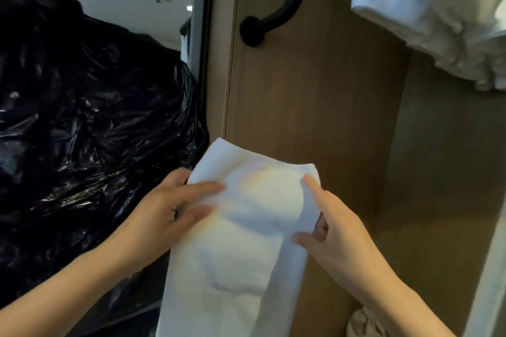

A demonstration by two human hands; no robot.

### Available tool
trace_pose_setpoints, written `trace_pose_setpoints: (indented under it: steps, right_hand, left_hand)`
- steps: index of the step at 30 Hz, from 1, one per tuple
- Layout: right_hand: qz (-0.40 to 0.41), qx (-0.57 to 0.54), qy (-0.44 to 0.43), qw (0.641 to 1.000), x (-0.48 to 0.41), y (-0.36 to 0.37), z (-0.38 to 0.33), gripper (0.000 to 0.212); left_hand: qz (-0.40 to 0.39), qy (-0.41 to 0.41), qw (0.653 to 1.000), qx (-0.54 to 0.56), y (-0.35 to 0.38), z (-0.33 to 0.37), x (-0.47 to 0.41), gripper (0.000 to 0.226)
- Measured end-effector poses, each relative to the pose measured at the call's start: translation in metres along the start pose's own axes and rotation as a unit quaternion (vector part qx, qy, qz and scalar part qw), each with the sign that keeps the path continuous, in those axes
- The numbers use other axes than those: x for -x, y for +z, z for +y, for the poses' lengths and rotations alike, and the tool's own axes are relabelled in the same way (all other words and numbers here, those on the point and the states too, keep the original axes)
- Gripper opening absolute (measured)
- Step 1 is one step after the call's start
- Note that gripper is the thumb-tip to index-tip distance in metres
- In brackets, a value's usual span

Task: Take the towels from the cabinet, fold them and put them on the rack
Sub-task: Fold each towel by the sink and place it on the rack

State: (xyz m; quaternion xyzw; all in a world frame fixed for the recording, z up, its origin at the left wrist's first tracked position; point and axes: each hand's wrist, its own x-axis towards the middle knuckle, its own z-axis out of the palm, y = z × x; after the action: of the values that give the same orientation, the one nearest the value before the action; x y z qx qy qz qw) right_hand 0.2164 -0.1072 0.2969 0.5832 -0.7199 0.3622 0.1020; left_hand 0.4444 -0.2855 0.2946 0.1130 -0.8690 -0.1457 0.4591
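A white towel (246,241), folded into a long strip, hangs in front of me at the lower middle of the head view. My left hand (169,208) holds its upper left edge, thumb on top and fingers underneath. My right hand (334,230) pinches the right edge, index finger stretched along the top and thumb on the front. More white towels (427,8) are piled on a shelf in the open wooden cabinet (438,172) at the upper right. The rack is out of sight.
A big black plastic bag (90,128) fills the left side, close to my left arm. The wooden cabinet door (301,90) with a black handle (276,13) stands straight ahead. A crumpled white cloth (364,323) lies low inside the cabinet.
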Motion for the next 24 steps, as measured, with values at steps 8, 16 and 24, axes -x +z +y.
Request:
trace_pose_setpoints:
  steps: [8,16,24]
  right_hand:
    - [0.091,0.121,-0.067,0.986,-0.037,-0.069,-0.066,0.086]
    - [0.180,0.160,-0.147,0.959,-0.099,-0.154,-0.133,0.083]
    - [0.219,0.169,-0.189,0.942,-0.172,-0.221,-0.164,0.079]
  left_hand:
    - [-0.007,0.066,0.995,-0.077,-0.055,0.016,-0.049,0.076]
    - [0.106,0.068,0.992,-0.027,-0.103,0.050,-0.136,0.060]
    - [0.196,0.042,0.978,-0.055,-0.122,0.084,-0.230,0.071]
